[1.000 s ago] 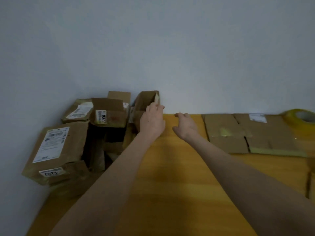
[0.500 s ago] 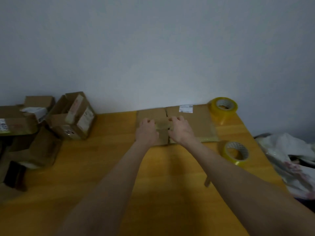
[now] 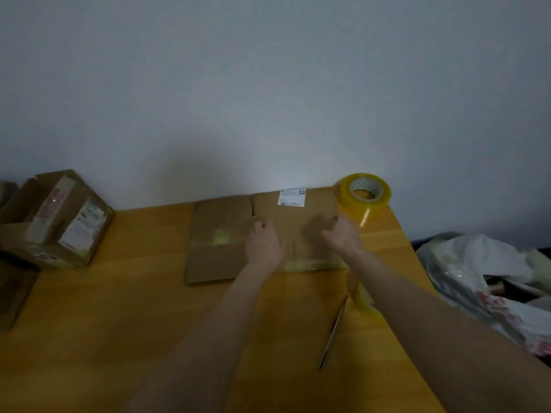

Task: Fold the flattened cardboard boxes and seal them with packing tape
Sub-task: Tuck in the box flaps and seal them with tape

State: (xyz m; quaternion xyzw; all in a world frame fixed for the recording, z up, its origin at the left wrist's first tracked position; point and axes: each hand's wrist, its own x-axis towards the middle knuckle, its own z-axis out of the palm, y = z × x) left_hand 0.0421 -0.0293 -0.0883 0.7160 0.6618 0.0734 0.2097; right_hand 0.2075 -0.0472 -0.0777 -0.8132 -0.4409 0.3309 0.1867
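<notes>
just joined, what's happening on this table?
A person is working bare-handed at a wooden table. Both hands are on the labelled flat box lying by the wall: left hand at its left edge, right hand at its right edge; whether they grip it is unclear. It is not yet folded. A second flat box lies beside it, a tape roll stands to its right, and folded boxes sit far left.

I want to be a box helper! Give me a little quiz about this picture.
1. True or false: the white label is on the flattened box beside the upright tape roll.
2. The left hand and right hand are over: A) a cup, B) that flattened box, C) a book.
3. Fill in: the folded-up boxes sit at the table's ___ side.
Key: 1 true; 2 B; 3 left.
</notes>
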